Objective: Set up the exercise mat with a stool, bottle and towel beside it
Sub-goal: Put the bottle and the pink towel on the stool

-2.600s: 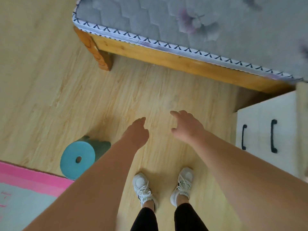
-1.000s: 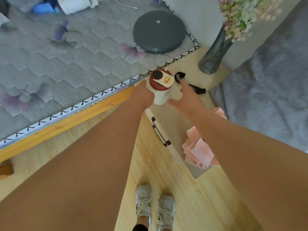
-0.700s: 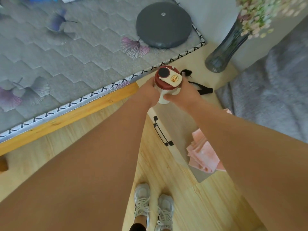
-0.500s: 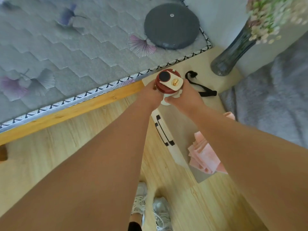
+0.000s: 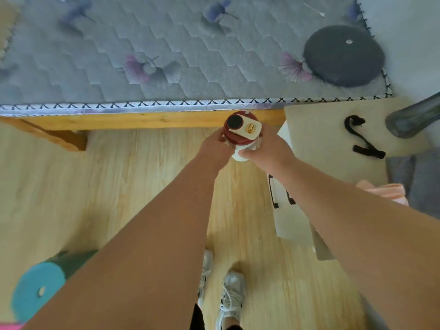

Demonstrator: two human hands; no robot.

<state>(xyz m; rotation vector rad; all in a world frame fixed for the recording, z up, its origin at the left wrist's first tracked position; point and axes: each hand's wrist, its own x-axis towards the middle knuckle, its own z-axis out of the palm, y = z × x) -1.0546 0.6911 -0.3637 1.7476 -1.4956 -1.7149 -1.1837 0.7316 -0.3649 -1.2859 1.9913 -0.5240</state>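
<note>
A white bottle (image 5: 241,132) with a dark red lid hangs upright in the air over the wood floor, in front of the bed frame. My left hand (image 5: 214,148) grips its left side and my right hand (image 5: 266,148) grips its right side. A teal stool (image 5: 38,287) with a round seat stands on the floor at the lower left, partly hidden by my left arm. A folded pink towel (image 5: 390,191) lies on the white cabinet at the right, partly behind my right arm. A pink corner of the mat (image 5: 12,327) shows at the bottom left edge.
A bed with a grey quilted mattress (image 5: 166,55) and wooden frame (image 5: 142,120) runs across the top. A round dark cushion (image 5: 342,54) lies on it. The white bedside cabinet (image 5: 316,129) holds a black strap (image 5: 362,139) and a glass vase (image 5: 414,117). My feet (image 5: 228,294) stand below.
Both hands closed on the bottle and lifted it off the cabinet, carrying it left over the floor. The view has swung left, bringing the stool back into sight.
</note>
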